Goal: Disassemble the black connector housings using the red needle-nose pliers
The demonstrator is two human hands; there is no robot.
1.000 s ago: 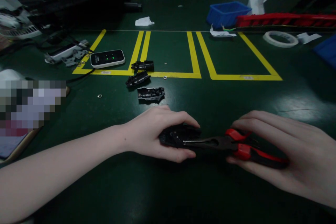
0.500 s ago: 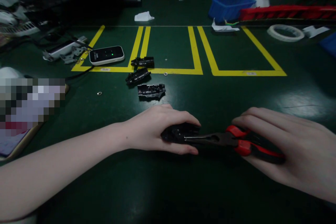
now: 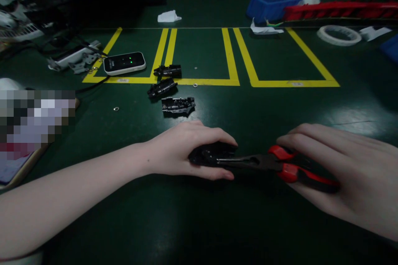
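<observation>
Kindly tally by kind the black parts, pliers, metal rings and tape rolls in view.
Black parts on the table: 3
Black part in the left hand: 1
Pliers, in the right hand: 1
Metal rings: 2
Tape roll: 1
Total: 8

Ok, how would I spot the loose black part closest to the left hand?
Start at the yellow tape on the green table. Three loose black parts run from it toward the left hand. The target part lies closest to that hand, off the tape, with a pale, uneven near edge.
</observation>
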